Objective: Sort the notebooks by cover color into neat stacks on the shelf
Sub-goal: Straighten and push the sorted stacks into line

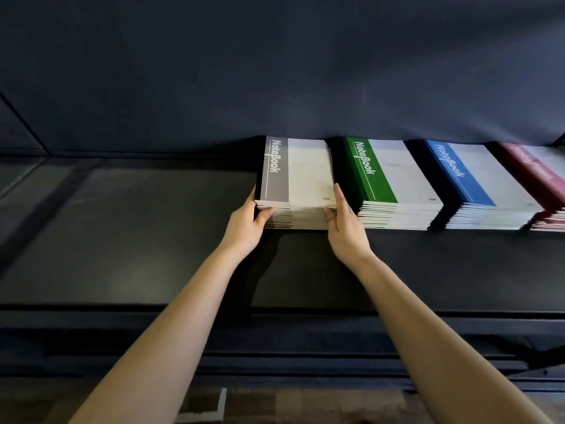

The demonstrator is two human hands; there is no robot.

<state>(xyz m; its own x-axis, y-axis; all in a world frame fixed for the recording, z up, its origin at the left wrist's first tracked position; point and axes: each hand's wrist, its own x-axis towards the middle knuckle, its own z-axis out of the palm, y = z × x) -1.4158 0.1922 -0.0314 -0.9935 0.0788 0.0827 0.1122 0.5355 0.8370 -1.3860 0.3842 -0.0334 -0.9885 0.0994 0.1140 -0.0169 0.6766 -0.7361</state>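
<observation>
Four stacks of notebooks lie in a row on the dark shelf (153, 240). The grey-banded stack (301, 175) is leftmost, then the green stack (394, 185), the blue stack (477, 188) and the red stack (544, 185) at the right edge. My left hand (247, 223) grips the grey stack's near left corner, thumb on its front edge. My right hand (344, 221) holds the near right corner, fingers along the side between the grey and green stacks, thumb against the front pages.
A dark fabric back wall (275, 71) hangs behind the stacks and drapes over their far ends. The shelf's front rail (275, 313) runs across below my forearms. Bare shelf surface stretches left of the grey stack.
</observation>
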